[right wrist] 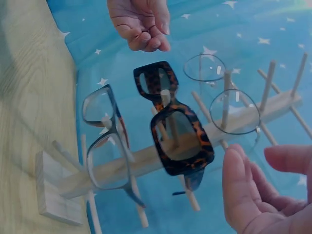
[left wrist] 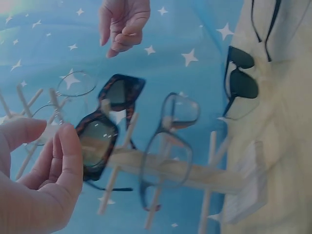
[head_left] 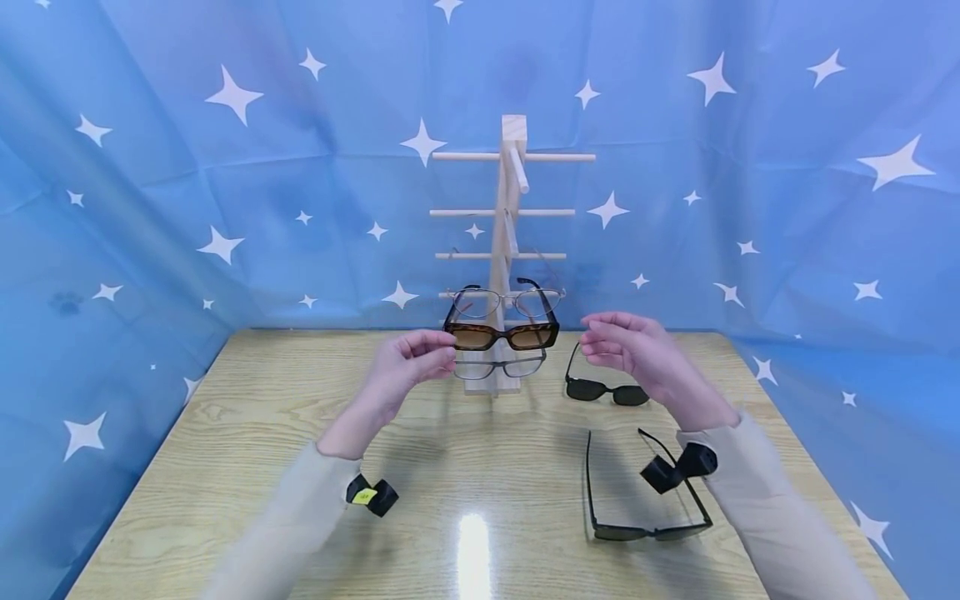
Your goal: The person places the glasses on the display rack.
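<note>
A wooden eyewear stand [head_left: 513,127] holds three pairs, one above another. Thin wire-rimmed glasses [right wrist: 235,111] are uppermost, tortoiseshell sunglasses [head_left: 532,337] come below them, and grey-framed glasses [head_left: 523,367] hang lowest. My left hand [head_left: 405,367] is at the left side of the tortoiseshell pair, thumb and fingers loosely bent with nothing between them. To the right of the stand, my right hand [head_left: 630,346] hovers apart from the glasses. Its thumb and fingers [right wrist: 239,185] are separated, and it holds nothing.
Black sunglasses [head_left: 628,396] lie on the wooden table [head_left: 247,417] under my right hand. A second dark pair [head_left: 618,532] lies nearer, below the right wrist, temples pointing away. Bare wooden pegs [head_left: 558,157] stick out from the upper stand. A blue star-patterned curtain [head_left: 300,167] hangs behind.
</note>
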`<action>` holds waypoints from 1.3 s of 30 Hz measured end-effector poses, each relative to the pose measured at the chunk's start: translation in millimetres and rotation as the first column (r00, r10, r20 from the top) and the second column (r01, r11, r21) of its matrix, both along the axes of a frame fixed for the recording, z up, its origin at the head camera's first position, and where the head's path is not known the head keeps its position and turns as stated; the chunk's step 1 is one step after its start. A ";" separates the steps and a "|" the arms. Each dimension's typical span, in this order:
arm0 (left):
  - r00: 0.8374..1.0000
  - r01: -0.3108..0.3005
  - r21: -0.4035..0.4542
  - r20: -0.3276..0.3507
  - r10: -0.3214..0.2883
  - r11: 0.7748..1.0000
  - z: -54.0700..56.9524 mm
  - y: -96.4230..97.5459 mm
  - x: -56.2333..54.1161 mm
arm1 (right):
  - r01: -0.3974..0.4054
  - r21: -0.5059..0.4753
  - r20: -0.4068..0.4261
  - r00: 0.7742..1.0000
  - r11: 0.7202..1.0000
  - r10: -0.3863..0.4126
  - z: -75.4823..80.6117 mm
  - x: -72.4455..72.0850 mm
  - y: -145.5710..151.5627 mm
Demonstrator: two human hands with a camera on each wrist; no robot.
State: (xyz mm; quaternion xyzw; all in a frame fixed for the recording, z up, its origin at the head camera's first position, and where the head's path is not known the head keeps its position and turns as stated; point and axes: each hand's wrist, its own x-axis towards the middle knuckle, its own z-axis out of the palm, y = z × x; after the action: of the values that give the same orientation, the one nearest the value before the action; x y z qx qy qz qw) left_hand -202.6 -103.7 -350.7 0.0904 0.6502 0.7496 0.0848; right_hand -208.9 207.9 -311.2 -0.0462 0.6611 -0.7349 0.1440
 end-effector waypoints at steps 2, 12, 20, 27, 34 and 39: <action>1.000 0.004 -0.010 -0.010 -0.004 1.000 -7.9 3.7 2.8 | -0.002 0.008 -0.019 1.000 1.000 0.002 -5.2 3.7 3.0; 0.998 0.050 -0.050 -0.026 -0.051 0.997 -39.1 26.9 15.8 | -0.021 0.008 -0.079 0.997 1.000 0.022 -35.9 24.5 27.6; 0.994 0.092 -0.066 -0.053 -0.096 0.994 -68.2 46.5 25.0 | 0.015 0.065 -0.092 0.996 0.998 -0.009 -57.5 41.2 49.2; 0.990 0.131 -0.070 -0.044 -0.135 0.989 -91.9 72.3 35.7 | 0.069 0.121 -0.083 0.995 0.990 -0.059 -76.1 53.4 69.0; 0.984 0.179 -0.048 -0.008 -0.180 0.983 -108.5 95.2 50.7 | 0.112 0.157 -0.079 0.992 0.981 -0.101 -94.1 65.8 89.4; 0.982 0.184 -0.084 -0.036 -0.188 0.979 -116.5 107.5 55.4 | 0.141 0.169 -0.064 0.989 0.975 -0.132 -106.3 74.5 103.4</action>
State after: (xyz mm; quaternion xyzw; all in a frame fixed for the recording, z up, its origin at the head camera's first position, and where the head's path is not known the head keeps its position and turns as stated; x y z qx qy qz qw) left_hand -147.2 3.7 -467.2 0.1635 0.6700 0.7096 0.1440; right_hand -134.5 311.3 -417.5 -0.0070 0.7277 -0.6813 0.0791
